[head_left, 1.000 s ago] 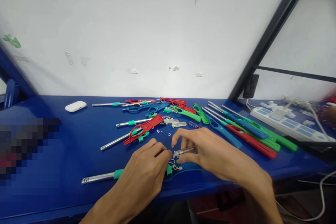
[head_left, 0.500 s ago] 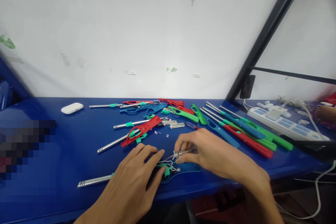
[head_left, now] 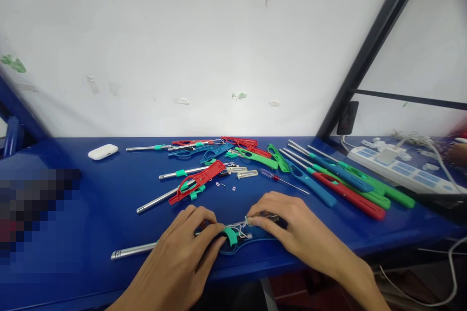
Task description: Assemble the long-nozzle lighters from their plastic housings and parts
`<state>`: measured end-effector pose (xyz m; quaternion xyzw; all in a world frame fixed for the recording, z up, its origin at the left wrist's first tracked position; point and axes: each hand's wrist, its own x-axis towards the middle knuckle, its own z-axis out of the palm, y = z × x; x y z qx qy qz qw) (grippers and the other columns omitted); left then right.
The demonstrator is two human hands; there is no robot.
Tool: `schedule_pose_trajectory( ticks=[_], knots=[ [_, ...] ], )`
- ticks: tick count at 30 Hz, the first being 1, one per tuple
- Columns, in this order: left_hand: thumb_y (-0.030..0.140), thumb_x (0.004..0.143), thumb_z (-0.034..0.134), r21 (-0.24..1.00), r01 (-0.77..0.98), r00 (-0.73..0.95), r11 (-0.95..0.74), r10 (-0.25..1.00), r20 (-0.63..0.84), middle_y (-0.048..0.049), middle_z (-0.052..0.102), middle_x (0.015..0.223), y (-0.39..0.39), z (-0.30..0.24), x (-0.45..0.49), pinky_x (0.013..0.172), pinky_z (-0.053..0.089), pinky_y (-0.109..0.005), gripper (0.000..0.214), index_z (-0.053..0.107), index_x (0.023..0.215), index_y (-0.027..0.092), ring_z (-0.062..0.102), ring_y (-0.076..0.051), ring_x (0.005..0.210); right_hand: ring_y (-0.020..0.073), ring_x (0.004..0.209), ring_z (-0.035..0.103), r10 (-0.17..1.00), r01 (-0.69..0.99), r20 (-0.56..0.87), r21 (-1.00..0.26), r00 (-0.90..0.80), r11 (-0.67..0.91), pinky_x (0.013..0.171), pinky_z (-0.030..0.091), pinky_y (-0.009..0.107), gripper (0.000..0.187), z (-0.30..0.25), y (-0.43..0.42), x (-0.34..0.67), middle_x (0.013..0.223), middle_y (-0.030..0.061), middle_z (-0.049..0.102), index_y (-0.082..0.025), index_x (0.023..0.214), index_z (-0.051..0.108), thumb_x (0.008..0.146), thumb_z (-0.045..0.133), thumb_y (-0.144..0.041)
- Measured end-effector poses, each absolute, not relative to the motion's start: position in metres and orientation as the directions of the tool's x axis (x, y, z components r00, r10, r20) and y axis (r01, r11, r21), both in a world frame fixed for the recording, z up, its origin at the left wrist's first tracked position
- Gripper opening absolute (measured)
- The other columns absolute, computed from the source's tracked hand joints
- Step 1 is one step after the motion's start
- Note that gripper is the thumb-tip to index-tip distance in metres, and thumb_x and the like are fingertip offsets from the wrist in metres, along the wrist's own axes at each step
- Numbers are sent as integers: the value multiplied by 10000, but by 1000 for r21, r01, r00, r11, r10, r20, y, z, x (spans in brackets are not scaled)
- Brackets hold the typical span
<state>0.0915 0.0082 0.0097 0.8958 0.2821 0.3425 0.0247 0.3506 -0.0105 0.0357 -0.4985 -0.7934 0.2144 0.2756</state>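
An opened blue stick lighter lies near the table's front edge, its metal tube pointing left. My left hand is closed on its middle, thumb and fingertips beside the green trigger. Thin white wires loop over the shell. My right hand pinches a small clear fuel tank above the right end of the shell; the fingers cover much of it. Just behind the hands lie a red half shell, loose fuel tanks and a screwdriver.
Several whole stick lighters lie fanned out at the right. More shells and tubes spread along the back. A white earbud case sits at the left, a power strip at the far right, beyond a black post.
My right hand has lowered the fuel tank closer to the blue shell and turned slightly, uncovering the screwdriver. The left hand's fingers have drawn together and shifted a little left on the lighter.
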Motion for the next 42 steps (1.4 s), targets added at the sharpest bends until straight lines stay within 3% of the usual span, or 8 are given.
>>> schedule_pose_trajectory(
  ticks=[6,10,13,16,20,24,36,42],
  knots=[
    [129,1119,379,159,487,650,-859,478,591,-42,665,1001,9,8,92,837,569,-314,309,682,1090,184,624,-191,904,168,980,683,886,615,328,-637,-329,464,906,485,286,210,19,-7,349,1030,-17,753,-268,1016,762,1104,576,-312],
    [117,1115,361,141,499,691,-855,491,531,-45,681,1011,8,9,92,812,582,-324,323,678,1100,175,622,-201,900,173,962,679,881,640,312,-606,-354,472,975,464,329,231,19,-8,349,1019,-17,755,-268,1010,767,1110,561,-295],
    [38,1055,363,72,524,731,-849,491,473,-64,697,1047,7,9,91,813,604,-379,361,683,1163,164,632,-237,917,187,983,676,893,661,277,-601,-354,449,972,472,345,238,23,-11,349,1031,-8,755,-279,1012,788,1103,572,-321],
    [-61,917,369,6,559,759,-829,515,398,-87,700,1102,5,7,91,839,617,-470,529,658,1289,179,642,-285,949,205,1018,679,898,671,248,-599,-363,436,969,489,357,201,25,-15,351,1089,10,756,-303,1079,814,1076,620,-356],
    [-133,784,376,43,604,755,-796,589,287,-104,650,1170,3,6,95,891,608,-528,801,546,1471,242,636,-293,1006,204,1042,673,882,663,254,-585,-397,467,1020,476,375,210,23,-15,355,1137,5,752,-361,1169,820,1070,636,-332],
    [-155,760,366,116,606,765,-787,616,189,-94,599,1162,4,7,98,866,601,-529,890,504,1510,303,609,-281,987,201,1048,668,872,646,275,-590,-404,485,1030,470,374,226,20,-14,357,1133,-2,752,-381,1212,808,1070,639,-334],
    [-159,786,383,164,573,765,-803,596,245,-53,549,1150,6,-4,94,871,546,-420,957,444,1555,407,550,-242,962,215,1025,640,877,692,262,-540,-402,479,909,527,360,255,23,-16,356,1113,40,724,-343,1241,807,1082,607,-342],
    [-150,796,370,161,562,768,-811,584,262,-48,560,1132,8,0,96,868,549,-423,940,457,1545,411,549,-243,953,219,1012,648,872,699,289,-521,-395,490,886,542,361,264,19,-16,357,1107,45,734,-340,1274,792,1076,618,-334]
  ],
)
